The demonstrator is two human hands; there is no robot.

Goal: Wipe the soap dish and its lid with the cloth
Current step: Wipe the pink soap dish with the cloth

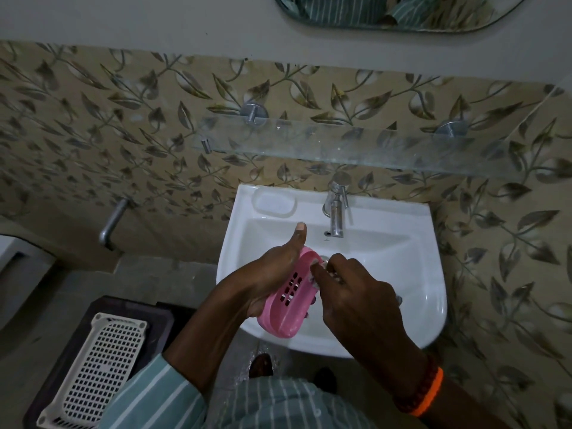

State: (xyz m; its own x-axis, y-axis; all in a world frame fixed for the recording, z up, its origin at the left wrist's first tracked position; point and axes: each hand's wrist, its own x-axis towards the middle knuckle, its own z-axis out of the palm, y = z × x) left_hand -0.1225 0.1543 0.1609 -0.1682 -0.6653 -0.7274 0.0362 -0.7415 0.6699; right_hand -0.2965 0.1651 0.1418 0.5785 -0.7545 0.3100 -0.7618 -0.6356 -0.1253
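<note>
Sleeve: a striped sleeve [148, 394] at the nearest edge, short of the basin [402, 274], leads up to the left hand.
Basket: a white lattice basket [96, 370] lies on a dark crate, down and to the left of the basin, well apart from it.
Right hand: the right hand [356, 292] is closed over the basin's near half, its fingertips [318, 267] pinching a small pale wad, probably the cloth [315, 275], against the dish's upper edge. Most of the cloth is hidden.
Soap dish: the pink soap dish [288, 301] is held above the basin's near-left rim. Its long axis runs diagonally, near end toward the person, far end toward the tap [335, 212]. The slotted floor faces up and right, likely tilted that way so the wiping hand can reach it.
Left hand: the left hand [269, 274] grips the dish from beneath along its left side, thumb raised toward the tap, probably bracing it against the rubbing.
Lid: a clear rounded piece [274, 203] on the basin's far-left corner may be the lid; I cannot be sure.
Shelf: a glass shelf [340, 150] hangs on the wall beyond the basin.
</note>
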